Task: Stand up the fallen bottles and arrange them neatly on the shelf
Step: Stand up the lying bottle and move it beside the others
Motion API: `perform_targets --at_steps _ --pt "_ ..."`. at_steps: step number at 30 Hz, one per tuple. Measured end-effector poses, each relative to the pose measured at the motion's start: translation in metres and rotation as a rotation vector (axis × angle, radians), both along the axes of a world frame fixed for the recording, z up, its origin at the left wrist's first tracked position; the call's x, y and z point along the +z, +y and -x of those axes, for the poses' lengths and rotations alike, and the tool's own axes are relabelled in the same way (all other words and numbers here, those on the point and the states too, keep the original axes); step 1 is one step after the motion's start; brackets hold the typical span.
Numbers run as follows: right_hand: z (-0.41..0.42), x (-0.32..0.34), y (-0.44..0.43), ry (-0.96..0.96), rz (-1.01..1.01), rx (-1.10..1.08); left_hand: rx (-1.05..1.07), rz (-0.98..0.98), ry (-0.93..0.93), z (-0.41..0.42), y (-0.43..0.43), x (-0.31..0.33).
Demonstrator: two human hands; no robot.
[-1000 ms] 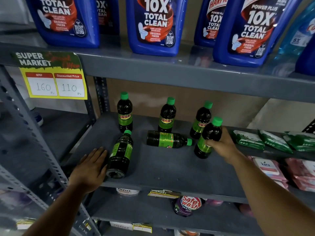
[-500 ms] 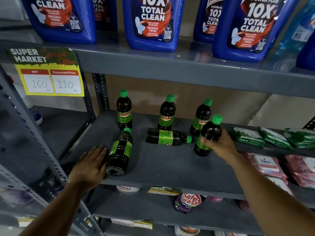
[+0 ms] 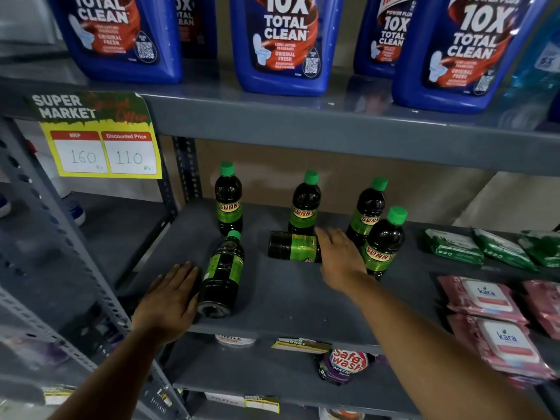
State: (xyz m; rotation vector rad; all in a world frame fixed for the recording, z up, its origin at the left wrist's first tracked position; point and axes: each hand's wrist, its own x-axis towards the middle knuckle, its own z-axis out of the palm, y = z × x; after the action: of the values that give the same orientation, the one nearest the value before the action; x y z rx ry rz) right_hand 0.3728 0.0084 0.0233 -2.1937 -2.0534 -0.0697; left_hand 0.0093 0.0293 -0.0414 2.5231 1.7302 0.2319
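Four dark bottles with green caps stand upright on the grey shelf (image 3: 297, 301): three along the back — back-left bottle (image 3: 228, 201), back-middle bottle (image 3: 304, 207), back-right bottle (image 3: 365, 213) — and a front-right bottle (image 3: 384, 247) just in front of the last. Two are still down, so roughly two thirds done by my count. The fallen middle bottle (image 3: 288, 246) lies sideways, its cap end hidden under the right hand (image 3: 339, 259), which is spread open over it, not yet closed on it. The fallen left bottle (image 3: 222, 274) lies with its base toward the shelf's front edge; the left hand (image 3: 169, 298) rests flat and open against its side. Neat spacing also left (rows look uneven).

Around: blue cleaner jugs (image 3: 281, 40) above, price tag (image 3: 103, 147), wipe packs (image 3: 485, 301) right. The standing bottles close behind crowd the lift.
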Motion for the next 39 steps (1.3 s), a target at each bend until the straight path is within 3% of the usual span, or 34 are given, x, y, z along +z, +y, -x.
perform_targets --at_steps 6,14,19,27,39 --pt "-0.007 0.019 0.022 -0.219 0.253 -0.075 0.006 0.012 0.011 0.002 0.002 -0.002" --pt "-0.005 0.058 0.018 -0.22 0.31 0.03 0.007 -0.003 0.012 0.003 0.002 -0.003" --pt "0.004 0.118 0.024 -0.244 0.194 0.087 0.028 0.01 0.015 0.002 0.004 -0.006" --pt "0.05 0.14 0.046 0.023 0.012 0.229 0.029 0.013 0.015 -0.001 0.001 -0.001" --pt "0.034 0.13 0.054 0.184 0.076 0.221 0.023 0.003 0.009 0.001 0.003 -0.003"
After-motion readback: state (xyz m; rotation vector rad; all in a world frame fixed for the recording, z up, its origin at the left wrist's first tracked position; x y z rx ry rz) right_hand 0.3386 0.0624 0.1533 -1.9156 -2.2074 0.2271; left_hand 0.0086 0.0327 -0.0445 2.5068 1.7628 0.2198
